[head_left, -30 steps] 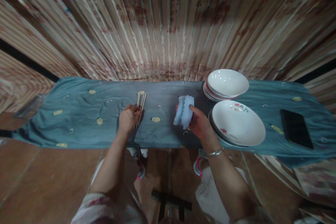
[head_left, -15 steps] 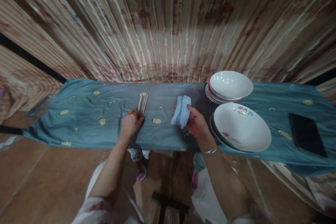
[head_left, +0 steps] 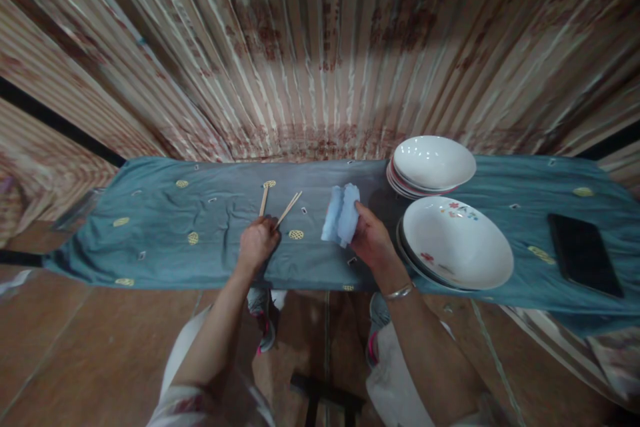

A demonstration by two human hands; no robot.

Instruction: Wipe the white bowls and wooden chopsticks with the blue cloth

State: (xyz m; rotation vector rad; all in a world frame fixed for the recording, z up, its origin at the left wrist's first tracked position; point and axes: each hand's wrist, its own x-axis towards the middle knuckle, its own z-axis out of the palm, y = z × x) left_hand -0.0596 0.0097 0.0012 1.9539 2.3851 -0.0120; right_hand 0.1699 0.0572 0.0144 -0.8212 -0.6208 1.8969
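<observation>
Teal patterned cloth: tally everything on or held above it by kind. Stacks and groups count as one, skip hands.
White round glossy dish stacks: 2
Thin wooden chopstick group: 1
Pale blue scalloped soft bundle: 1
Black flat rectangular object: 1
Total: 5

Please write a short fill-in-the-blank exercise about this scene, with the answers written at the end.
1. The item held by the right hand is light ____.
2. At the left hand, the visible ends of the chopsticks point ____ from the person.
3. The bracelet is worn on the ____ wrist.
4. The nearer top bowl is decorated with colored ____.

Missing words: blue; away; right; flowers.
</observation>
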